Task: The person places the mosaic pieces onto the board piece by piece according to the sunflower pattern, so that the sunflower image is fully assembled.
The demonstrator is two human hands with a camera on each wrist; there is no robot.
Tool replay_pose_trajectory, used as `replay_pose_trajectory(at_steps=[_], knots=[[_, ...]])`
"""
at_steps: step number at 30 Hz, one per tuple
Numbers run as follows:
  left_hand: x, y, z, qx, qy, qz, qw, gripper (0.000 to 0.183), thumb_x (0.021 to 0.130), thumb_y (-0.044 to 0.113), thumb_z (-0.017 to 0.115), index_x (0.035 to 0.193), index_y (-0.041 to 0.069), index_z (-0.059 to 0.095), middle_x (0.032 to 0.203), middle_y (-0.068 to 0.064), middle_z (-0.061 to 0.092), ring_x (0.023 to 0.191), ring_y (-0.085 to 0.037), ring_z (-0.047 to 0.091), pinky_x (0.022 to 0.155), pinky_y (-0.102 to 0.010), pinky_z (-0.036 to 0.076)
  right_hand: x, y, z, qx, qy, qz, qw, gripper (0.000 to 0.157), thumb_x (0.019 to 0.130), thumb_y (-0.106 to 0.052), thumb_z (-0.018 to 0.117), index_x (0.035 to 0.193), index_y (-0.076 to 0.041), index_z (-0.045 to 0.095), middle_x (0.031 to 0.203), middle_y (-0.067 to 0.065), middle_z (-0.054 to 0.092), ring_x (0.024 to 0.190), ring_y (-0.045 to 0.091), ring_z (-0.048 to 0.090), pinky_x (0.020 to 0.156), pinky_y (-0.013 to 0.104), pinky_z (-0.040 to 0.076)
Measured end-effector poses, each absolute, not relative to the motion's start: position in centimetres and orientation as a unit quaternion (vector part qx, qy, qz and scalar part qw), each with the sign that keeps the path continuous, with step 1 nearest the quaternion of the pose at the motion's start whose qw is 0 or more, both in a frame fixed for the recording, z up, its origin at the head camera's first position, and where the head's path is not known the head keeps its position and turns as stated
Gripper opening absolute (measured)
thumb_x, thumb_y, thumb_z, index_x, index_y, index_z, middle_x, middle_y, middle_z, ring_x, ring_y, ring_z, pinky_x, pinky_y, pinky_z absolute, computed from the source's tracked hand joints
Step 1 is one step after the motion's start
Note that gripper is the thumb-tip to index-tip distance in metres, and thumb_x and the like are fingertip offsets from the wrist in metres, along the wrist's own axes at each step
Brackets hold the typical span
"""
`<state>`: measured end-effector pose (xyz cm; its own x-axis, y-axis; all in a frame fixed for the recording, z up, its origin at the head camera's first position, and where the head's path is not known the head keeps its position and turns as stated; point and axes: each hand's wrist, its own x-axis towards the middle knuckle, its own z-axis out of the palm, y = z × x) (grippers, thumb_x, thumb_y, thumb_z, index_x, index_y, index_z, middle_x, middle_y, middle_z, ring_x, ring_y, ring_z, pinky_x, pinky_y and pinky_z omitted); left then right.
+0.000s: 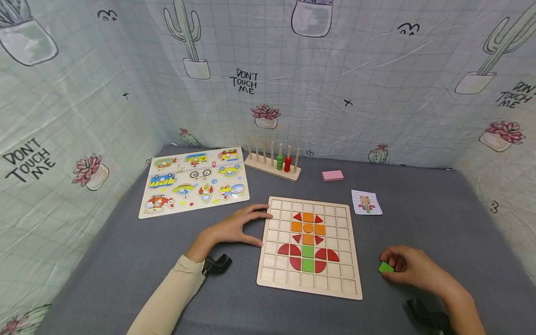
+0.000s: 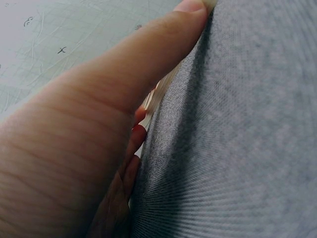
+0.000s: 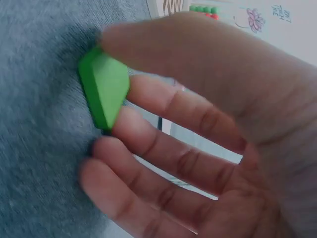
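A light wooden grid board (image 1: 339, 284) lies on the grey table. On it orange squares around an orange disc (image 1: 308, 228), small red triangles, two green squares (image 1: 307, 251) and red rounded pieces (image 1: 332, 254) form a flower. At the board's left edge, my left hand (image 1: 234, 228) has thumb and fingers spread, their tips right at the rim. To the right of the board, my right hand (image 1: 412, 267) pinches a green square block (image 3: 106, 87) between thumb and fingertips, close over the cloth. The block is tilted in the right wrist view.
Behind the board stand a peg counting rack (image 1: 268, 164) with green and red beads and a pink block (image 1: 332, 176). A pattern card (image 1: 366, 203) lies at the board's upper right. A vehicle puzzle board (image 1: 197, 181) is at the back left, before a printed curtain (image 1: 293, 93).
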<state>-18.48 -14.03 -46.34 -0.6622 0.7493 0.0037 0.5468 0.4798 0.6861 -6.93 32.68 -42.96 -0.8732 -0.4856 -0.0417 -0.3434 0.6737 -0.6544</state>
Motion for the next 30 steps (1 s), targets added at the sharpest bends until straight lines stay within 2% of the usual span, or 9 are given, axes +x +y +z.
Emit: replay_pose_trajectory(at_steps=[5, 13, 22, 30], knots=[[-18.4, -14.1, -46.2, 0.381, 0.848, 0.336, 0.151, 0.073, 0.080, 0.042, 0.080, 0.144, 0.025, 0.049, 0.157, -0.001, 0.028, 0.144, -0.028, 0.026, 0.112, -0.056, 0.025, -7.0, 32.3, -43.5, -0.252, 0.906, -0.331, 0.075, 0.023, 0.076, -0.006, 0.082, 0.093, -0.005, 0.066, 0.079, -0.010, 0.054, 0.064, 0.000, 0.047, 0.052, 0.022, 0.042], [-18.5, -14.1, -46.2, 0.385, 0.848, 0.334, 0.147, 0.072, 0.081, 0.042, 0.079, 0.144, 0.025, 0.048, 0.157, -0.001, 0.028, 0.143, -0.029, 0.027, 0.111, -0.057, 0.026, -7.3, 31.9, -43.7, -0.271, 0.902, -0.330, 0.067, 0.023, 0.078, -0.006, 0.081, 0.095, -0.006, 0.066, 0.080, -0.009, 0.055, 0.064, -0.003, 0.046, 0.052, 0.022, 0.042], [-18.6, -14.0, -46.3, 0.382, 0.848, 0.333, 0.152, 0.072, 0.081, 0.041, 0.079, 0.144, 0.024, 0.049, 0.157, -0.001, 0.028, 0.143, -0.028, 0.027, 0.111, -0.056, 0.025, -7.7, 30.7, -42.9, -0.316, 0.878, -0.354, 0.056, 0.023, 0.080, -0.004, 0.079, 0.099, -0.006, 0.066, 0.082, -0.007, 0.057, 0.067, -0.004, 0.051, 0.054, 0.022, 0.048], [-18.5, -14.0, -46.4, 0.378, 0.849, 0.335, 0.154, 0.072, 0.081, 0.042, 0.079, 0.144, 0.025, 0.049, 0.157, -0.001, 0.028, 0.144, -0.028, 0.026, 0.111, -0.056, 0.025, -7.8, 28.9, -41.6, -0.331, 0.864, -0.367, 0.095, 0.026, 0.083, -0.009, 0.078, 0.105, -0.005, 0.065, 0.087, -0.005, 0.057, 0.070, 0.000, 0.053, 0.058, 0.023, 0.050]])
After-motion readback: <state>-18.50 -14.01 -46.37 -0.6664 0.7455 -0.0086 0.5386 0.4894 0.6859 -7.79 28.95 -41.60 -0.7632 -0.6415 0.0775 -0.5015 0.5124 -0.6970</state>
